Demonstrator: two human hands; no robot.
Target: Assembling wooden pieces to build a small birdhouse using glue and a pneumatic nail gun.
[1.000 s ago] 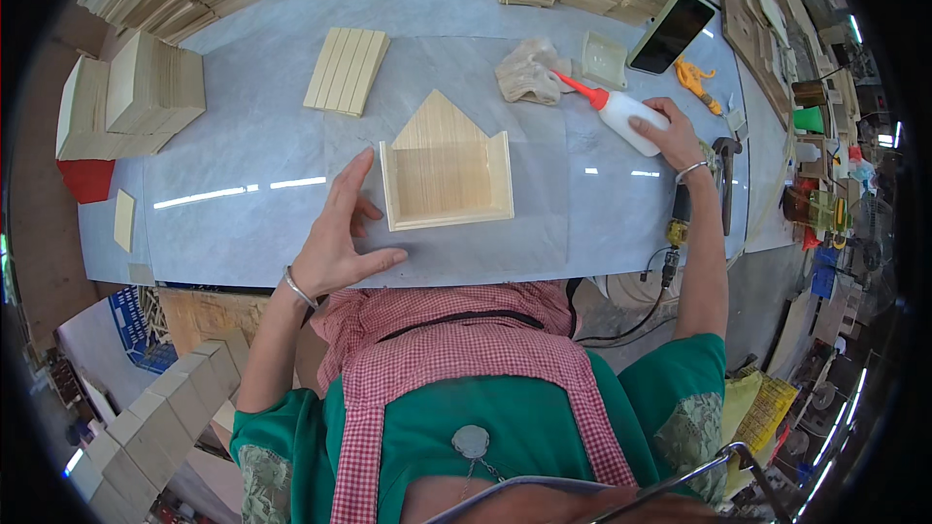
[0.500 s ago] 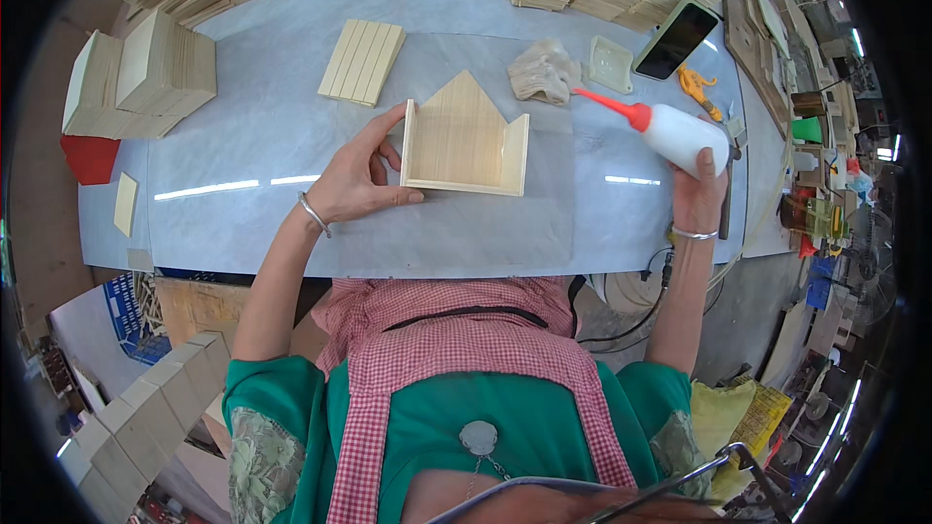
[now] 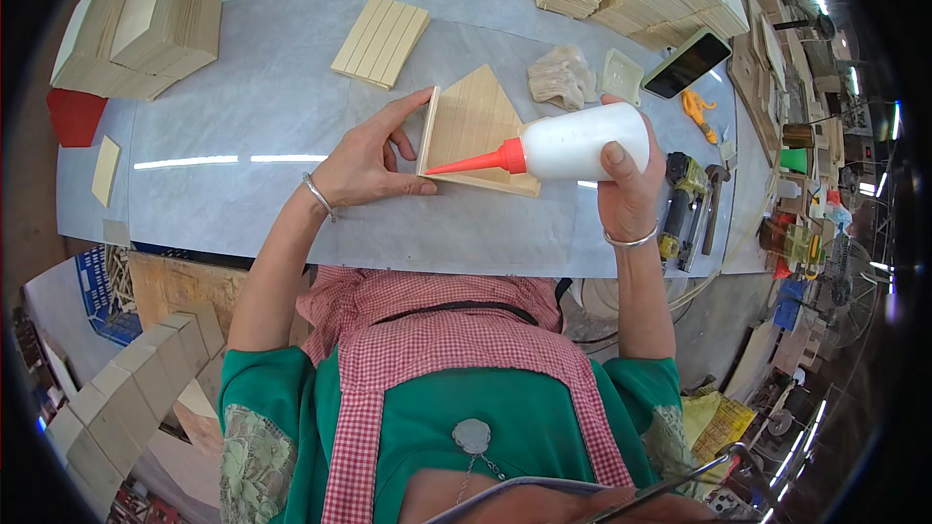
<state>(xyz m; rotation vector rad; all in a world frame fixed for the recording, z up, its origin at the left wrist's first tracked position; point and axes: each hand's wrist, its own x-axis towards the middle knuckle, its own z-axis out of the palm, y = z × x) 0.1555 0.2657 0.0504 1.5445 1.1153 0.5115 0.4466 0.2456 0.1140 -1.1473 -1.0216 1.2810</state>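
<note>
On the table in front of me is a small wooden house-shaped box with a pointed back panel and low side walls. My left hand grips its left side, thumb along the front edge and fingers behind the side wall. In my right hand is a white glue bottle with a long red nozzle, tipped over sideways. The nozzle tip reaches the box's front left corner; whether it touches is unclear. The bottle covers most of the box's right wall.
A grooved wooden panel lies beyond the box. Behind it to the right sit a crumpled cloth, a pale green dish and a phone. A cordless drill and hammer lie right. Stacked wooden boards stand left.
My right hand has swung the glue bottle leftward, bringing its nozzle over the box's front edge. The box is turned slightly clockwise, still in my left hand. The drill has come into view.
</note>
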